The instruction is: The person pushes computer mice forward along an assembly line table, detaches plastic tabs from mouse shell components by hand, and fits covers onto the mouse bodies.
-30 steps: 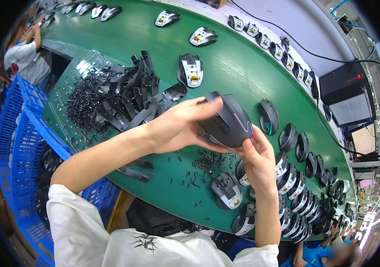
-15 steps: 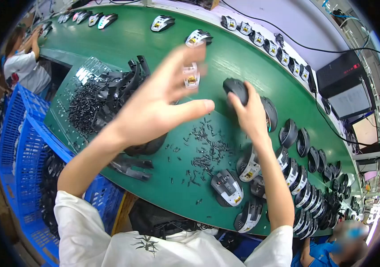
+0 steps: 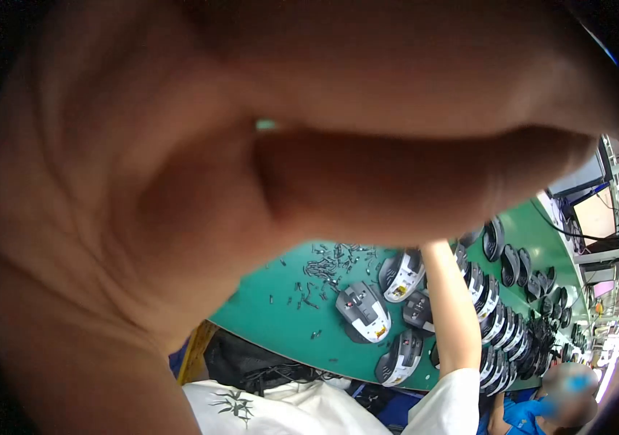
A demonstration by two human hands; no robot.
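Observation:
My left hand (image 3: 288, 152) fills most of the view, very close to the camera, its palm side showing. Its fingers and thumb are stretched out toward the right, with nothing visible in them. Behind it my right hand is hidden; only the forearm shows, reaching over the green table (image 3: 251, 312). Beside that forearm lie a grey and white mouse shell (image 3: 364, 312), a second one (image 3: 401, 275) and a third nearer the edge (image 3: 400, 359). Small black parts (image 3: 320, 268) are scattered left of them.
Rows of mouse shells (image 3: 494, 319) run along the table's right side, with black shells (image 3: 510, 266) farther back. A co-worker in blue (image 3: 523, 415) is at the lower right. A black bag (image 3: 251, 359) lies below the table edge.
My left hand has come up close to the camera and now covers the baskets, the black parts pile and the far table. My right hand and the black mouse it held are now hidden.

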